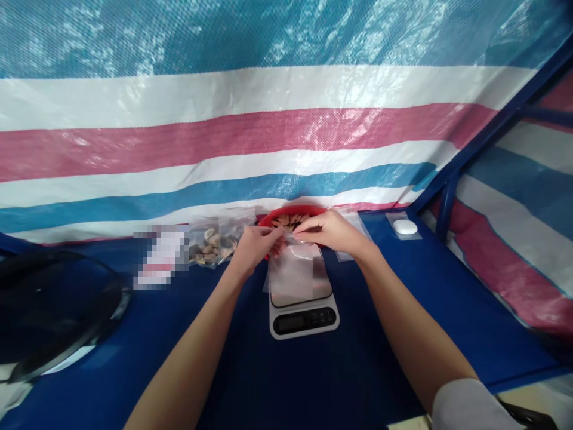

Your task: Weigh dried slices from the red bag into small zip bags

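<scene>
A clear plastic bag [299, 263] hangs from my two hands over the kitchen scale [304, 322], its upper edge pinched between my fingers. My left hand [258, 245] grips the bag's left side, and my right hand [326, 231] grips the right side. Just behind the bag sits a red bowl [286, 210] holding brownish dried pieces [293, 220], partly covered by my hands. The scale has a metal top and a dark display; I cannot make out a reading.
Left of my hands lie clear bags of dried pieces [210, 245] and a blurred-out paper [161, 257]. A black round object [62, 310] stands at far left. At right are flat plastic bags [358, 227] and a white oval item [404, 227] on plastic. Striped tarp [250, 131] hangs behind the blue table [380, 358].
</scene>
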The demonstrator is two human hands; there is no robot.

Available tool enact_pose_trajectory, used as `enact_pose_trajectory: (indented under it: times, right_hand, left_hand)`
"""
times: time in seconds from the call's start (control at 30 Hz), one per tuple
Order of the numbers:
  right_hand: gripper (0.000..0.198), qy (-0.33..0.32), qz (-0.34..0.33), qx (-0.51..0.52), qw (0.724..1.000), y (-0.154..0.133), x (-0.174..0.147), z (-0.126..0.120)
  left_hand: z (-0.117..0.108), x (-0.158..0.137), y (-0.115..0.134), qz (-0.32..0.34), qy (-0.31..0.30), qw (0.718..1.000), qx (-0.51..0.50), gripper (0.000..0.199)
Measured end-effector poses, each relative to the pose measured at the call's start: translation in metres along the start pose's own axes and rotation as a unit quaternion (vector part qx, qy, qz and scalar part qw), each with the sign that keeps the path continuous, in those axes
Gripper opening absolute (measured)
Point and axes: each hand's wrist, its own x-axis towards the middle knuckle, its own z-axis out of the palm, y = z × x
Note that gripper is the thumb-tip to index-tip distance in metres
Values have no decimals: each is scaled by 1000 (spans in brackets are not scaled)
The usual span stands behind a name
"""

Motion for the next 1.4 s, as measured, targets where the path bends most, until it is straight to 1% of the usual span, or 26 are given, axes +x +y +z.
enact_pose_trajectory:
  times: [0.13,0.23,0.37,0.47,0.57,0.67,0.77,0.83,0.9,1.0,1.1,1.2,1.3,1.4]
  right_hand:
    - [26,-13,19,28,999,2,0,-1]
    - [33,-2,39,51,998,4,1,-1]
    - [29,9,42,53,998,6,2,-2]
    - [25,-15,48,49,998,4,2,-4]
    - [20,-39,66,44,996,1,1,-4]
    - [20,-44,77,45,995,1,1,-3]
    - [19,-42,95,53,993,5,1,-4]
    - [17,-34,123,62,990,8,0,-7]
    - [14,-28,152,74,985,11,-2,-12]
    - [14,-21,174,99,980,12,-4,-19]
    - [16,-11,179,118,977,13,-6,-23]
    - [16,-18,164,125,978,16,-5,-23]
    - [18,-22,140,116,983,19,-4,-22]
    - [21,-23,132,119,984,19,-4,-22]
  left_hand:
    - [0,1,-1,7,-10,1000,0,32]
    - [2,0,1,24,-13,1000,4,32]
    - [3,-4,6,68,-30,996,38,35]
    - [5,-5,8,98,-49,992,59,36]
    - [6,-6,8,115,-50,990,72,36]
    - [6,-6,8,127,-46,987,92,36]
    - [3,-6,9,138,-47,980,138,36]
    - [0,-7,9,149,-36,970,186,35]
    - [-4,-7,9,167,-13,957,237,33]
    - [-6,-6,7,208,25,935,286,26]
    - [-1,-5,3,262,50,916,301,24]
    - [9,-6,-1,309,75,902,293,23]
    - [20,-8,-6,337,91,887,302,33]
    - [28,-10,-11,335,92,882,319,49]
